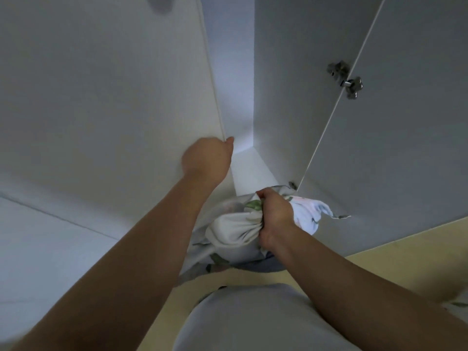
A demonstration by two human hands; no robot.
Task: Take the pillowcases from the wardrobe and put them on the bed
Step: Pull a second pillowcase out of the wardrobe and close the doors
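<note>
Floral cotton pillowcases (235, 231) bunched in clamped right hand (274, 219), left hand (206, 160) fisted on wardrobe door (114, 97) edge; loose tails could snag/drop w/ one-handed grip.

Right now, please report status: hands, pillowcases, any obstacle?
Left hand on wardrobe door edge. Right hand shut on bunched pillowcases. Bed not in view.

White walls (76, 97), pale yellow floor (379, 262), dim light.
</note>
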